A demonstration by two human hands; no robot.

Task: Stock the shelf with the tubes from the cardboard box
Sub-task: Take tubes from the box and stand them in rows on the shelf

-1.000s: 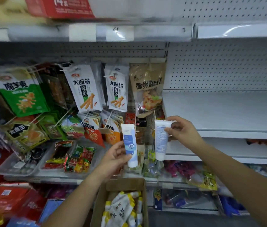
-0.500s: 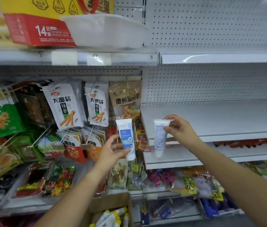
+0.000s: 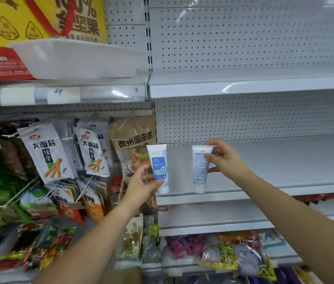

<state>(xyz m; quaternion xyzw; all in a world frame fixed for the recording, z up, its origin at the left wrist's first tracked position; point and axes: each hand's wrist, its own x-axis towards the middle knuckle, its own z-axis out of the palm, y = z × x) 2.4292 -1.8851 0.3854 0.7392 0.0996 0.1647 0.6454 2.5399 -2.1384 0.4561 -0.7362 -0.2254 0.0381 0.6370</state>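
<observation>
So the biggest thing in view is the white pegboard shelving (image 3: 244,48), filling everything from 12 to 3 o'clock. Its bare white shelf (image 3: 295,160) runs out from the centre toward 3. Up at 10 o'clock sits a yellow and red carton (image 3: 18,27), and a white plastic tray (image 3: 76,58) is propped in front of it. Around 9 o'clock there's a bunch of hanging snack bags (image 3: 45,152), with a brown bag (image 3: 133,138) just beside the shelf's left end. A brown scrap of the cardboard box (image 3: 127,275) peeks in at 6, pretty blurry.

Both arms come up from 6. The left hand (image 3: 141,181) grips the lower half of a blue-label tube (image 3: 159,167), thumb in front. The right hand (image 3: 225,158) pinches the top end of a second tube (image 3: 200,167), which shows its back print. Both tubes stand upright, caps down, at the shelf's front edge, blue one at 9 o'clock of the other. Can't tell if the caps touch the shelf.
</observation>
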